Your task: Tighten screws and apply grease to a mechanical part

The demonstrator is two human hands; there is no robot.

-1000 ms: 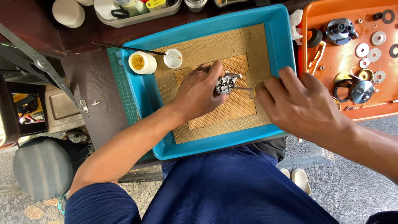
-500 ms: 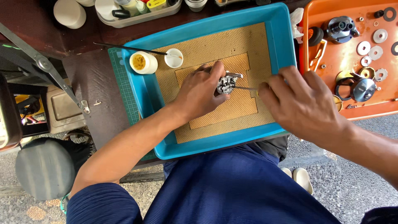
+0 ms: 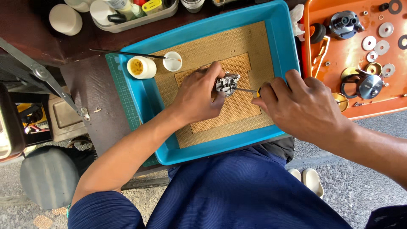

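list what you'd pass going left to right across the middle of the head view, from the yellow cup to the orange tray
yellow-filled cup → small white cup → left hand → small metal mechanism → screwdriver shaft → right hand → orange tray with washers and metal parts

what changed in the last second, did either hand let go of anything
No. The left hand keeps its grip on the small metal mechanism over the blue tray, and the right hand keeps the screwdriver tip against it. Both hands shifted only slightly. The cups and the orange tray stayed put.
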